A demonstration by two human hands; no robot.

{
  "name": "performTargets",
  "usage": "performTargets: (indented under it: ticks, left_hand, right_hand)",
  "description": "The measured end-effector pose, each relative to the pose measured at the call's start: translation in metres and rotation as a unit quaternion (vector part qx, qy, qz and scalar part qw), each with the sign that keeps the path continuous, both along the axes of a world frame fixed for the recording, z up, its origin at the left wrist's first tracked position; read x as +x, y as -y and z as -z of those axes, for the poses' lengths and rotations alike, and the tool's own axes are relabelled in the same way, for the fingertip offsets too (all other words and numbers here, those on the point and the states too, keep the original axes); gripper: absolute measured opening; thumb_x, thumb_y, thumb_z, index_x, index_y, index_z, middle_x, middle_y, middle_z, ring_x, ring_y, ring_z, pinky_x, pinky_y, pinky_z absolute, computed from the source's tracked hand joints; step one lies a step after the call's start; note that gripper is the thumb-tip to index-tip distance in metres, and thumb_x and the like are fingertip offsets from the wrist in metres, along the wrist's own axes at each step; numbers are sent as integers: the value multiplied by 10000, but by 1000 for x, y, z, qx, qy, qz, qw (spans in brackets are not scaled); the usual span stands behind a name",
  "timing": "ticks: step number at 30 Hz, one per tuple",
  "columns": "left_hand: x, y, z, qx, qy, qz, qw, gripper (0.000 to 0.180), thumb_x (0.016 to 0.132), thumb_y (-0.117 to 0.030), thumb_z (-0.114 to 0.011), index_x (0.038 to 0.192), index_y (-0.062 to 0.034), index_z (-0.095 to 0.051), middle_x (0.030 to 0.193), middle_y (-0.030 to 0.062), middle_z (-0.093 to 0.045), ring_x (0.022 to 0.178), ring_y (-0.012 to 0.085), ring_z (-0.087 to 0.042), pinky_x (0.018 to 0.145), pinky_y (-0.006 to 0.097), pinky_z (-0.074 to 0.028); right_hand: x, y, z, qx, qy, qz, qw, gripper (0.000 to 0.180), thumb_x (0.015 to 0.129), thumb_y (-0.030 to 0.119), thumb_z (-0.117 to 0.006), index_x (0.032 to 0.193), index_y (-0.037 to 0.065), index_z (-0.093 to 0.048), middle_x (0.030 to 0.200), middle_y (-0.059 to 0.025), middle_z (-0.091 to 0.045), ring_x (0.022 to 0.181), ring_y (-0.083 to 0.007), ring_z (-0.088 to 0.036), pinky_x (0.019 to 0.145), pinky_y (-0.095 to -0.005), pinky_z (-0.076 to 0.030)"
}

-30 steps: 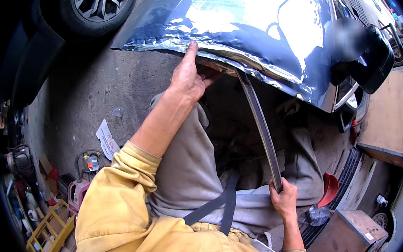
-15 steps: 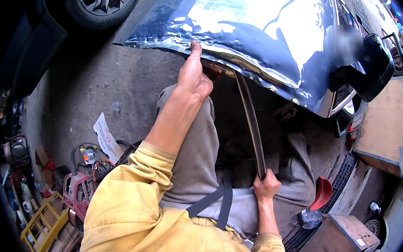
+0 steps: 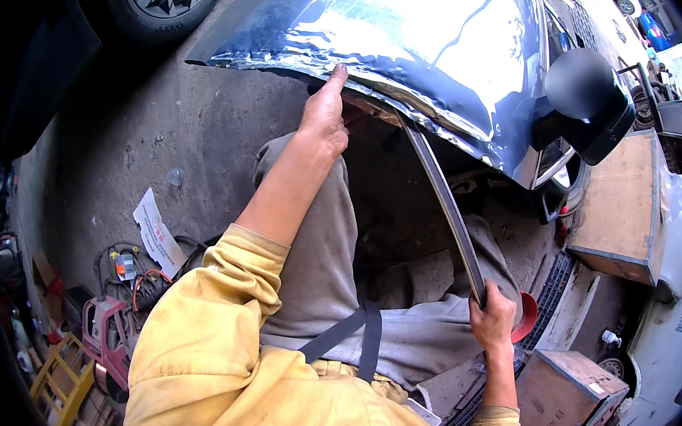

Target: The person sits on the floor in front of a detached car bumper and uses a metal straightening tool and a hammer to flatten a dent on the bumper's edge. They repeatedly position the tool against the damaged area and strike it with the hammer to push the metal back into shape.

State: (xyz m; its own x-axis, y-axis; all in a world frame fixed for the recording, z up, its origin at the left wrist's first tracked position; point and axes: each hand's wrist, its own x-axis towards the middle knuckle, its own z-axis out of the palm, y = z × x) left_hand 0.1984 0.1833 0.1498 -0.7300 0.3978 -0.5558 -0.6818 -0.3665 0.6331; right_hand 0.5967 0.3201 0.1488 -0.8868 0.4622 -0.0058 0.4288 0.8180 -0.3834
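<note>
Hands well apart, both occupied. Our left hand point(image 3: 324, 117) clasps the crumpled lower edge of the dark blue car panel point(image 3: 417, 63), thumb on top, fingers tucked below in shadow. Our right hand point(image 3: 493, 315) is wrapped around the near end of a long flat bar point(image 3: 444, 197), which slants away over our knees; its far end goes under the edge beside the left hand. Tip hidden: cannot tell what it bears on. Step in hand, we judge: levering under the bent edge. Next move calls for a seated tip, steady left hand, controlled right-hand pressure.
</note>
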Motion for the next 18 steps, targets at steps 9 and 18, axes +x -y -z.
performTargets:
  ticks: [9, 18]
  left_hand:
    - [-8, -18, -1, -5, 31, -141, 989, 476, 1054, -437, -407, 1365, -82, -464, 1315, 73, -551, 1186, 231, -546, 1022, 497, -438]
    - [-10, -30, 4, 28, 54, -189, 980, 494, 1061, -461, -356, 1312, -57, -489, 1284, 97, -572, 1159, 245, -565, 1006, 461, -462]
  right_hand:
    - [-3, -22, 54, 32, -25, -52, 998, 369, 689, 20, -663, 1049, -43, -616, 627, -170, -599, 557, -353, -622, 526, -432, -490]
    - [-6, -18, 121, 63, -103, -46, 992, 403, 652, -3, -627, 1045, -92, -625, 720, -181, -627, 605, -332, -630, 570, -415, -518]
